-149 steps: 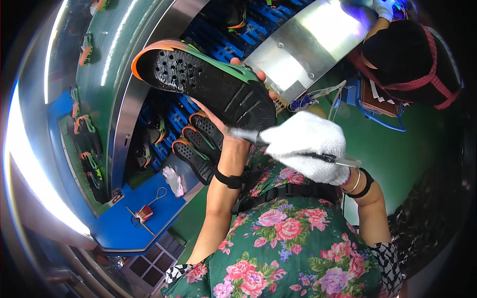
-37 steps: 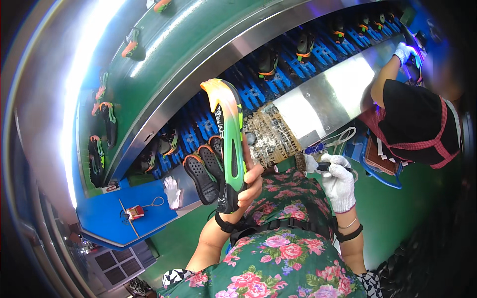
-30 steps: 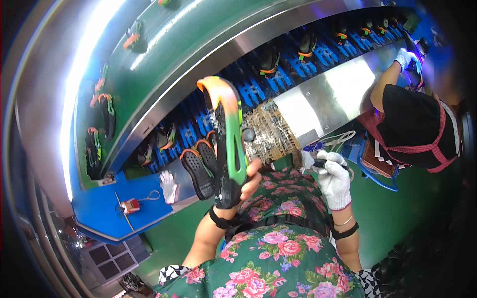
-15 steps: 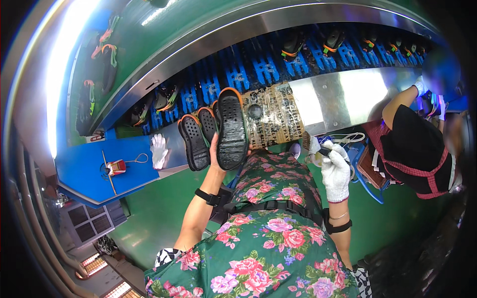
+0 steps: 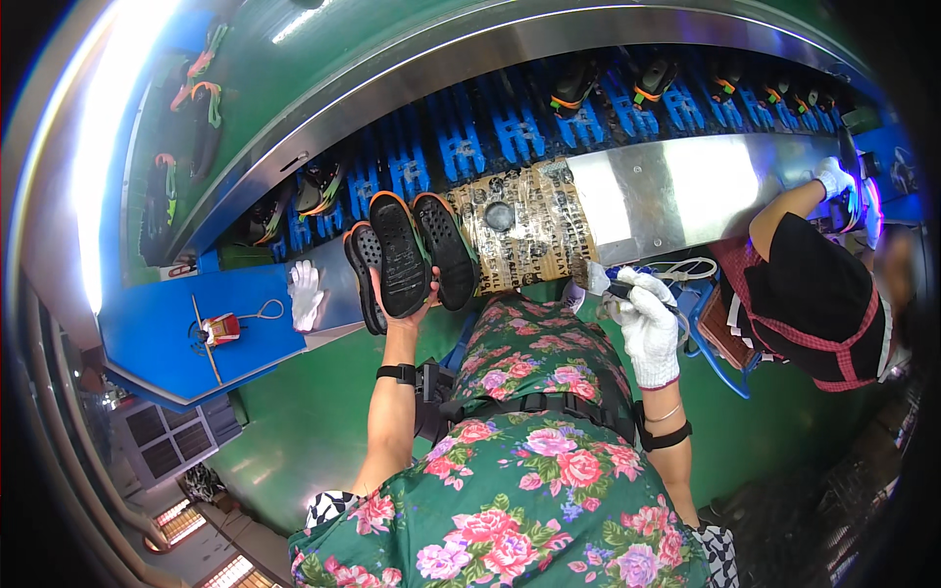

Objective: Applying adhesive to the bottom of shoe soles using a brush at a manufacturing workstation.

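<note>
My bare left hand [image 5: 404,321] is closed round a black shoe sole [image 5: 401,257] with an orange rim at its toe, upright with its perforated inner face toward me. A second sole [image 5: 448,253] stands just right of it, near my fingertips. Partly hidden to the left is another holed sole [image 5: 367,245], overlapping at least one more. On my right hand [image 5: 647,328] is a white knit glove; its fingers close round a dark-handled brush [image 5: 592,276]. The brush's bristles point left, at the near edge of the cardboard covered in clear tape [image 5: 539,230].
Behind the metal ledge [image 5: 676,196] runs a line of blue racks [image 5: 461,147], some carrying dark shoe parts. A white glove [image 5: 306,294] lies near the blue table [image 5: 255,358], which bears a red-and-yellow spool [image 5: 222,329]. A co-worker [image 5: 823,284] works at the right.
My left hand has shifted left and now holds a middle sole; the sole formerly in front appears set to the right. The brush has moved slightly left, toward the taped cardboard.
</note>
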A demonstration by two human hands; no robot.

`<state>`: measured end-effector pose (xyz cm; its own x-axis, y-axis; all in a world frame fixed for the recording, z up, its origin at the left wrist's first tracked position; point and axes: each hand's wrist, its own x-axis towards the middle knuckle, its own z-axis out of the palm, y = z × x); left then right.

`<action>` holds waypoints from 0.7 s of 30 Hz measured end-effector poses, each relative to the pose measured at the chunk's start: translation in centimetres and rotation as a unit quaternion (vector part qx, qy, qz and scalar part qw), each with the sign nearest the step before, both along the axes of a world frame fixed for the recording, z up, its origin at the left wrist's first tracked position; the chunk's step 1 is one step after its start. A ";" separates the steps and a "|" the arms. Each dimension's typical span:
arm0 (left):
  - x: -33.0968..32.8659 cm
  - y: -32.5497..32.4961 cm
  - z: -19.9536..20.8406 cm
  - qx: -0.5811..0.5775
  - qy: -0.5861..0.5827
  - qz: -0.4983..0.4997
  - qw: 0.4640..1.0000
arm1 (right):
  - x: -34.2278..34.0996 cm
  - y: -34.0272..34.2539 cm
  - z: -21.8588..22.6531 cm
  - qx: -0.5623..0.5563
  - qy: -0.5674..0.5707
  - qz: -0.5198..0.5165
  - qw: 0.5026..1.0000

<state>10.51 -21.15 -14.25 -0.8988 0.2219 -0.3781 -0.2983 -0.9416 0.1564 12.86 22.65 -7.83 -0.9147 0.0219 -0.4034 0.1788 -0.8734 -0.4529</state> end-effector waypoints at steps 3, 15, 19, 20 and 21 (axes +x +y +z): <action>0.4 -0.6 -0.9 0.001 0.013 -0.015 1.000 | 0.0 -0.1 0.1 0.011 0.003 0.003 1.000; 0.6 5.1 -1.7 0.031 -0.004 -0.079 0.996 | -0.9 -0.2 1.0 -0.001 0.001 0.004 1.000; 0.4 6.2 -2.1 -0.010 -0.074 -0.089 0.993 | -1.0 -0.3 1.3 0.012 -0.005 0.010 1.000; 0.3 6.2 -1.9 -0.020 -0.075 -0.074 0.994 | -1.0 -0.3 1.3 0.012 0.004 0.007 1.000; 0.3 6.0 -1.7 -0.030 -0.076 -0.059 0.995 | -0.9 -0.3 1.3 0.011 0.013 0.006 1.000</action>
<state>10.79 -15.17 -16.00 -0.7990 0.2961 -0.5233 -0.4311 -0.8888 0.1552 11.92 22.35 -6.53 -0.9252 0.0203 -0.3790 0.1764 -0.8612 -0.4767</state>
